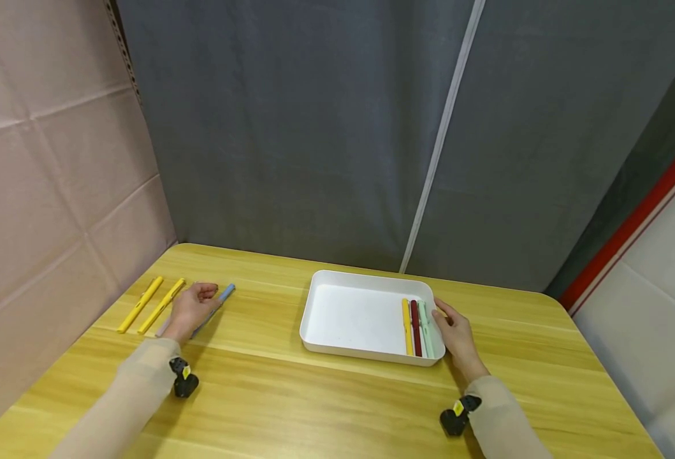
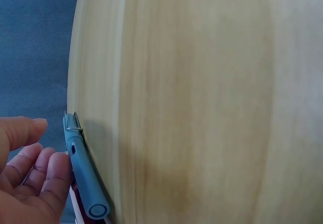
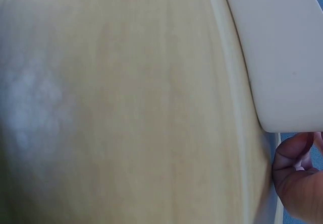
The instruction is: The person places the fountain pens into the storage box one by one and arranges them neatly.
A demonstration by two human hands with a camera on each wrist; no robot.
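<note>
My left hand (image 1: pixel 192 310) is over the left part of the table, its fingers loosely bent, with a gap between thumb and fingers. Close against its fingertips lies a blue pen (image 2: pixel 87 176) with a wire clip. A greyish pen (image 1: pixel 163 327) is mostly hidden under this hand. Left of it lie two yellow pens, one outer pen (image 1: pixel 140 305) and one inner pen (image 1: pixel 162 306). My right hand (image 1: pixel 457 335) holds the right end of a white tray (image 1: pixel 343 312). Inside, side by side, lie a yellow pen (image 1: pixel 407 326), a dark red pen (image 1: pixel 415 328) and a mint green pen (image 1: pixel 426 328).
The wooden table (image 1: pixel 257 395) has rounded far corners. Behind it hangs a dark grey curtain (image 1: pixel 314 127), and a pale cloth (image 1: pixel 44 191) covers the left side. A white panel with a red edge (image 1: pixel 630 236) stands on the right.
</note>
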